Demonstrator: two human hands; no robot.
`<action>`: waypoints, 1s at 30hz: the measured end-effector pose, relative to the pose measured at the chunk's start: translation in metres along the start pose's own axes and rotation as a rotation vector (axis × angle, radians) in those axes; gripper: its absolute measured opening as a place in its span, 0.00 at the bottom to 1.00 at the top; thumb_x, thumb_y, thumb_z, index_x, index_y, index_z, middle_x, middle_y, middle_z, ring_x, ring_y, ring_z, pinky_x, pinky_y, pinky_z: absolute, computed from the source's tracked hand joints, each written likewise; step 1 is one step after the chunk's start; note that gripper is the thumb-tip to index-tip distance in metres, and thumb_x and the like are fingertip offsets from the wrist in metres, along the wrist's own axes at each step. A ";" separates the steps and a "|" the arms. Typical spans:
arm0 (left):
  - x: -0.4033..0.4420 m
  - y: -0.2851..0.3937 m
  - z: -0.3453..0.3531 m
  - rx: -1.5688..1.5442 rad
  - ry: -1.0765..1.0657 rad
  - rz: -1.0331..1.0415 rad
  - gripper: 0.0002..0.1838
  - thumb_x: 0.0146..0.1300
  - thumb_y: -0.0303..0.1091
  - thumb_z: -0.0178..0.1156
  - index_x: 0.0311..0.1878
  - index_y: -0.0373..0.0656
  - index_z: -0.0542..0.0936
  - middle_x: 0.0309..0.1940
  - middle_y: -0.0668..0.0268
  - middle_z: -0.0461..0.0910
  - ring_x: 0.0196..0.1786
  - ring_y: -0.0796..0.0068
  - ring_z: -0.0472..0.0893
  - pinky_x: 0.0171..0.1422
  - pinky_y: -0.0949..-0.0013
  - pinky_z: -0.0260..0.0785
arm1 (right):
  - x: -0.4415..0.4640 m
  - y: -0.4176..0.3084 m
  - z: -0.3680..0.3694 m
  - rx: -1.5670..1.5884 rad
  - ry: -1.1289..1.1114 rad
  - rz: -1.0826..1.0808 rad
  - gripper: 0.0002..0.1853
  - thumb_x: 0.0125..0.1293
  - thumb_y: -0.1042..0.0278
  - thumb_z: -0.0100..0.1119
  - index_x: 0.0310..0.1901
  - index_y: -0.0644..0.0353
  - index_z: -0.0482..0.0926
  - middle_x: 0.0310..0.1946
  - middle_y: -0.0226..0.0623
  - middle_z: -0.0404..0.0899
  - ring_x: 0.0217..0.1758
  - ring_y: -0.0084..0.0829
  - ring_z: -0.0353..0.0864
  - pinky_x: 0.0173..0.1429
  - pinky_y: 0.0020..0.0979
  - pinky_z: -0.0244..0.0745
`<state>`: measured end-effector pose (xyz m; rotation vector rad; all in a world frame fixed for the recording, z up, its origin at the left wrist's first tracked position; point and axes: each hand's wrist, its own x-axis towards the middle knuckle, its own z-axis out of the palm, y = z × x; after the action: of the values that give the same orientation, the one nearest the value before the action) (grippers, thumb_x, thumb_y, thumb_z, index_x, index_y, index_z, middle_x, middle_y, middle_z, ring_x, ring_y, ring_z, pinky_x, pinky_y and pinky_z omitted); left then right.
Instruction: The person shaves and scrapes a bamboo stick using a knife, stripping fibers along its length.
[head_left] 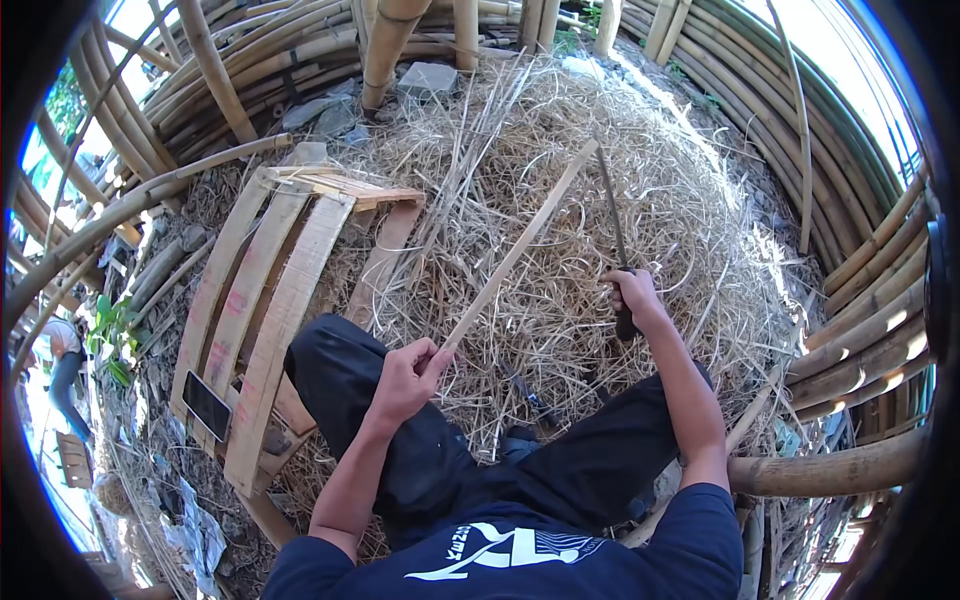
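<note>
The left hand (408,378) grips a bamboo strip (522,245) while the right (636,296) clasps a knife (613,208) above wood shavings (690,200).

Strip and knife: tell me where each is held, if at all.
The left hand holds the strip by its near end; the right hand holds the knife by its handle.

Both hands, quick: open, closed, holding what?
Left hand: closed on the near end of a flat bamboo strip.
Right hand: closed on the handle of a long knife.
</note>
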<state>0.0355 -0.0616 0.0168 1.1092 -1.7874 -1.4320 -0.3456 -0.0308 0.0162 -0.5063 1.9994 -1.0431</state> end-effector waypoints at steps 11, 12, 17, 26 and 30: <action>0.010 0.006 0.011 -0.018 -0.136 -0.203 0.12 0.72 0.34 0.57 0.30 0.41 0.75 0.18 0.79 0.69 0.19 0.93 0.65 0.22 0.83 0.53 | -0.081 0.001 0.079 0.468 -0.330 -0.083 0.14 0.64 0.58 0.68 0.35 0.61 0.77 0.13 0.22 0.62 0.11 0.16 0.61 0.18 0.23 0.58; 0.012 0.008 0.017 -0.040 -0.140 -0.161 0.12 0.72 0.34 0.57 0.30 0.41 0.75 0.18 0.80 0.68 0.19 0.93 0.64 0.22 0.83 0.52 | -0.083 -0.002 0.083 0.433 -0.340 -0.122 0.15 0.64 0.57 0.68 0.38 0.62 0.79 0.13 0.22 0.63 0.11 0.16 0.61 0.18 0.23 0.58; 0.018 0.030 0.047 0.011 -0.147 -0.095 0.13 0.72 0.35 0.57 0.30 0.40 0.75 0.17 0.81 0.64 0.20 0.94 0.59 0.22 0.79 0.46 | -0.081 0.006 0.086 0.529 -0.397 -0.201 0.17 0.64 0.55 0.68 0.35 0.64 0.80 0.12 0.23 0.65 0.11 0.15 0.63 0.15 0.22 0.57; 0.021 0.036 0.081 0.084 -0.215 -0.105 0.13 0.72 0.37 0.57 0.31 0.40 0.75 0.18 0.80 0.64 0.21 0.92 0.60 0.23 0.78 0.48 | -0.080 0.005 0.071 0.699 -0.453 -0.104 0.12 0.65 0.64 0.64 0.28 0.63 0.77 0.12 0.23 0.65 0.11 0.16 0.63 0.17 0.22 0.58; 0.019 0.034 0.076 0.028 -0.300 -0.165 0.15 0.75 0.41 0.53 0.36 0.39 0.76 0.19 0.77 0.70 0.23 0.91 0.66 0.26 0.80 0.56 | -0.073 0.006 0.061 0.819 -0.502 -0.067 0.10 0.64 0.68 0.64 0.28 0.64 0.77 0.12 0.25 0.66 0.11 0.17 0.63 0.18 0.23 0.59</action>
<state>-0.0456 -0.0399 0.0294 1.1251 -1.9605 -1.7538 -0.2530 -0.0100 0.0251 -0.3322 1.0025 -1.4805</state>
